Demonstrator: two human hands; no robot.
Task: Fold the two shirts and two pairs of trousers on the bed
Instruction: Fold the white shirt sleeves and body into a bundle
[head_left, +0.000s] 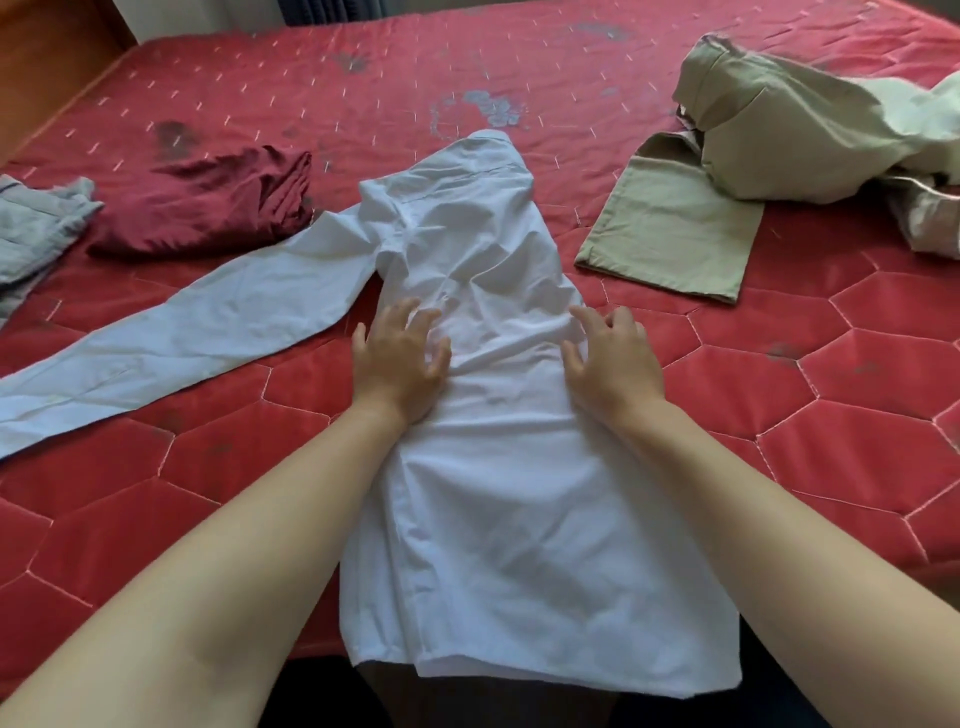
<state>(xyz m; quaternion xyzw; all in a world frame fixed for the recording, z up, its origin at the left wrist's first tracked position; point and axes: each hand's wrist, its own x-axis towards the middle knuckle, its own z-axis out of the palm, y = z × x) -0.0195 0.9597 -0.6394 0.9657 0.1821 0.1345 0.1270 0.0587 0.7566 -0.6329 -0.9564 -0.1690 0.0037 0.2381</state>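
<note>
Your left hand (400, 358) and right hand (613, 358) press open-fingered on the white shirt (498, 519); its sleeve (182, 332) trails beyond your left.

Grey garment (36, 223) gets chopped by the left edge, so can't tell shirt or trousers. Khaki trousers (779, 130) run off the right side. White shirt (493, 467) sleeve (156, 338) loses its cuff off the left too.
</note>
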